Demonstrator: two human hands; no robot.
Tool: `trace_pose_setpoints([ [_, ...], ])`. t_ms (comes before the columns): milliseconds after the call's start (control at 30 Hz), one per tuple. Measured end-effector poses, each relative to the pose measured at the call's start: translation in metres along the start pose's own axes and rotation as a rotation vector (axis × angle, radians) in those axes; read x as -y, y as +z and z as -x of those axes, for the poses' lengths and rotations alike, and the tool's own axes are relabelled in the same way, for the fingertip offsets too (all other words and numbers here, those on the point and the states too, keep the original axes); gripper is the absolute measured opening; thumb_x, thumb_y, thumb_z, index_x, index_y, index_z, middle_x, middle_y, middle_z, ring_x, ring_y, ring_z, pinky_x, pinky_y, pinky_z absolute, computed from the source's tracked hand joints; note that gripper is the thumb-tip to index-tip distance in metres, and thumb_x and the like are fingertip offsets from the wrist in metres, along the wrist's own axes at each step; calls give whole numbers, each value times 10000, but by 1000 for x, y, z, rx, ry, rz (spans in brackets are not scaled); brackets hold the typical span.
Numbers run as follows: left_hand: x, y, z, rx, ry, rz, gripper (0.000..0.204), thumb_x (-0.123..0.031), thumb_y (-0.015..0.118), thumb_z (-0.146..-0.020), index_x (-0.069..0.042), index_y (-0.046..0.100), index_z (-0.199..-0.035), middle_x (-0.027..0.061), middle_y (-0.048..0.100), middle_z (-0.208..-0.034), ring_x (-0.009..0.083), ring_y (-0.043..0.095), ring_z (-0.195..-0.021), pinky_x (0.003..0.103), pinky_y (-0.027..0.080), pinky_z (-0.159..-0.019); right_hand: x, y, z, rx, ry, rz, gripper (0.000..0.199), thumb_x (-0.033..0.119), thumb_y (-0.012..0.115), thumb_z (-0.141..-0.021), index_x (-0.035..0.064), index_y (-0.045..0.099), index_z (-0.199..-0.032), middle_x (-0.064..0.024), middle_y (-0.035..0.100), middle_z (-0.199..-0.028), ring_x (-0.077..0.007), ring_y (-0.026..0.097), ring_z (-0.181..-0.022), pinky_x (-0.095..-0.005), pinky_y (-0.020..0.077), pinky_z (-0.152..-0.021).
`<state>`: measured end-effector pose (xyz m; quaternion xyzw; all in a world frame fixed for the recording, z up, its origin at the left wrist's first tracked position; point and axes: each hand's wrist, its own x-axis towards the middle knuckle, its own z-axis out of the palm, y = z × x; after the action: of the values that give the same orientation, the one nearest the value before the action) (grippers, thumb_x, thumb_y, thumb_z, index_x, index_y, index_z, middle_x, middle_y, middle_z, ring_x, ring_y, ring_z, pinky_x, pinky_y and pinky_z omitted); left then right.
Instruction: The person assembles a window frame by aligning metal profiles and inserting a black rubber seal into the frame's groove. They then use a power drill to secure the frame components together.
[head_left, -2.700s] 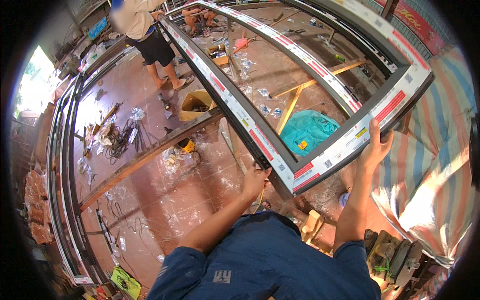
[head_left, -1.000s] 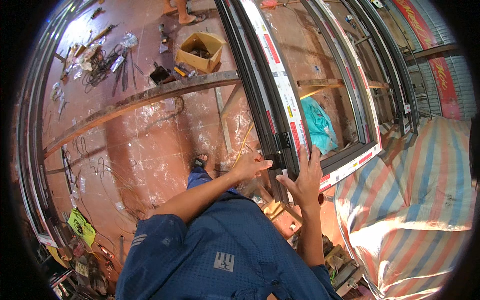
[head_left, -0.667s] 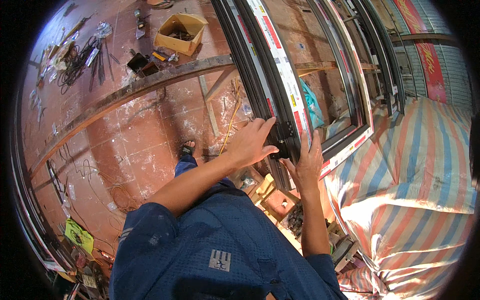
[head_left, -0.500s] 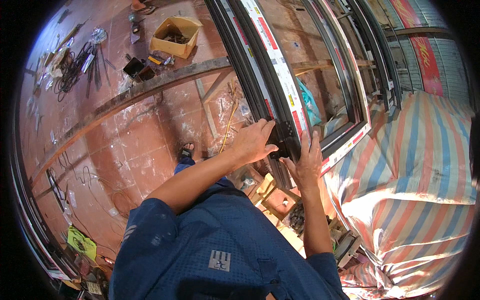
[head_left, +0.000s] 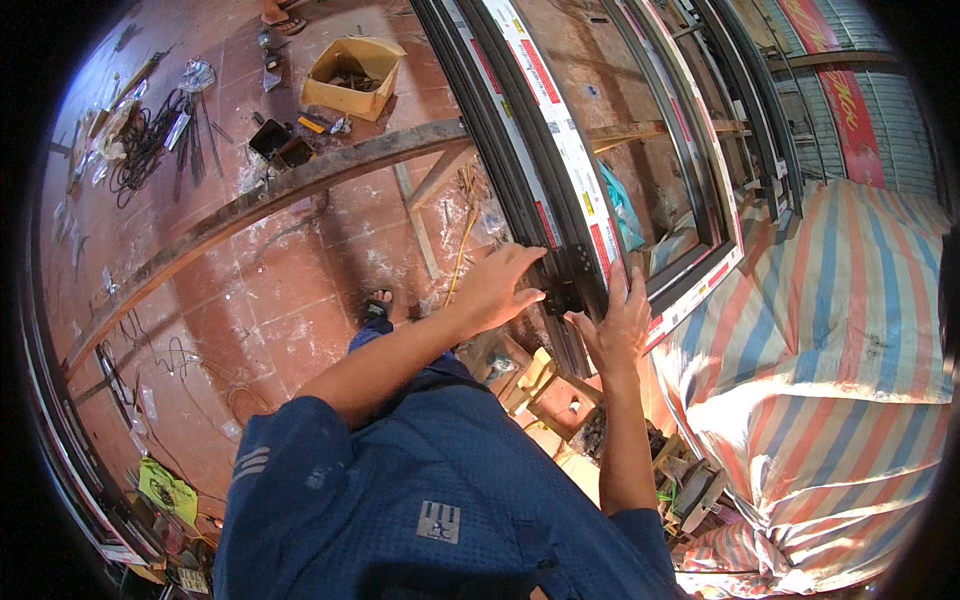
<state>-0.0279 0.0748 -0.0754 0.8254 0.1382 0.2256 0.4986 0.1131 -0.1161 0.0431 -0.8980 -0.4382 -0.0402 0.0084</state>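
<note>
A long black metal window or door frame (head_left: 548,195) with white and red protective tape runs from the top edge down to my hands. At its near end a small black fitting (head_left: 568,275) lies between the hands. My left hand (head_left: 492,292) is at the frame's left side, fingers stretched and thumb apart, fingertips at its edge. On the right side my right hand (head_left: 620,325) has its fingers laid out straight along the taped edge, with the thumb spread toward the fitting. Neither hand is wrapped round anything.
A wooden beam (head_left: 270,195) supports the frame from the left. On the tiled floor are a cardboard box (head_left: 350,95), black cables (head_left: 148,155) and a yellow bag (head_left: 167,488). Striped sheeting (head_left: 820,360) covers a pile at right. A person's foot (head_left: 280,20) shows at the top.
My left hand has drawn back slightly to the left, its fingertips now nearer the frame's edge. The right hand stays in nearly the same place. The view has shifted a little.
</note>
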Motion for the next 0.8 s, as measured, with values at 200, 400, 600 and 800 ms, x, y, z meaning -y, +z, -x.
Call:
trace_pose_setpoints([
  [200, 3, 33, 21, 136, -492, 743, 740, -286, 927, -917, 9, 561, -1489, 199, 681, -1339, 269, 713, -1120, 428, 591, -944, 3, 4, 1, -65, -64, 3, 1373, 648, 962, -678, 146, 283, -1761, -347, 375, -1675, -568, 467, -1454, -632, 409, -1186],
  [400, 32, 66, 0, 391, -575, 1185, 387, -312, 917, -948, 2, 719, -1057, 35, 687, -911, 121, 617, -796, 289, 499, -724, 21, 9, -2, -97, 15, 76, 1415, 637, 990, -631, 130, 284, -1748, -309, 365, -1659, -528, 478, -1421, -626, 426, -1166],
  [600, 22, 63, 2, 336, -674, 1189, 440, -401, 901, -967, 7, 736, -963, 40, 678, -928, 151, 659, -852, 303, 540, -810, 31, 11, 1, -75, 96, 84, 1414, 510, 1041, -612, 125, 290, -1747, -319, 394, -1623, -533, 468, -1433, -635, 412, -1181],
  [800, 40, 95, 9, 333, -712, 1457, 452, -409, 898, -965, 5, 761, -1083, 41, 712, -1039, 170, 695, -1005, 362, 576, -924, 40, 7, -3, -51, 119, 115, 1393, 480, 1041, -632, 99, 294, -1745, -359, 394, -1623, -552, 453, -1456, -650, 397, -1197],
])
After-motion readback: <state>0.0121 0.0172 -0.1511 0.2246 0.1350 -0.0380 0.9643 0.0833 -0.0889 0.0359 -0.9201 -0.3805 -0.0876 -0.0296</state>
